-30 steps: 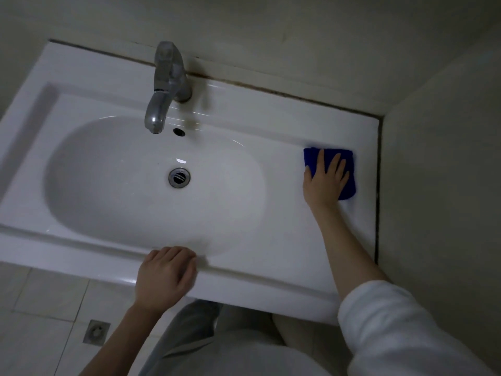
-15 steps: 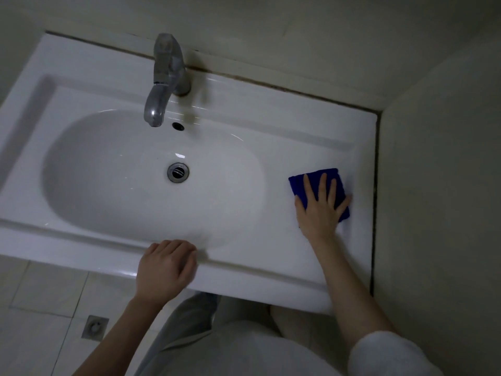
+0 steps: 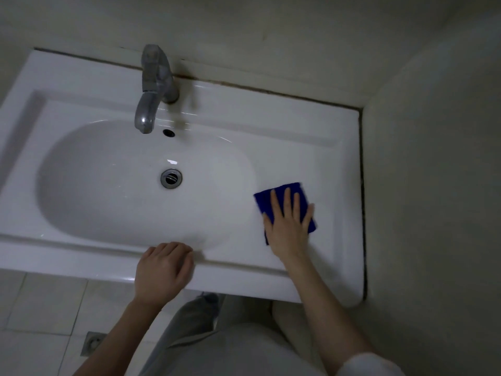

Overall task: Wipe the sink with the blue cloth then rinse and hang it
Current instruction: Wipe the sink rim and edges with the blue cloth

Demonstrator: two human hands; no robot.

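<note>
The blue cloth (image 3: 267, 200) lies folded flat on the right ledge of the sink (image 3: 329, 158), just beside the basin; the right hand (image 3: 288, 226) presses on it with fingers straight and a little spread, not pinching; the left hand (image 3: 162, 270) leans on the front rim with fingers curled, holding nothing that I can see. The cloth looks soft, thin and light; I think it slides easily on the glossy ceramic under a flat palm; for rinsing under the faucet (image 3: 151, 90) better gather it by one edge, since wet it will probably hang limp.
</note>
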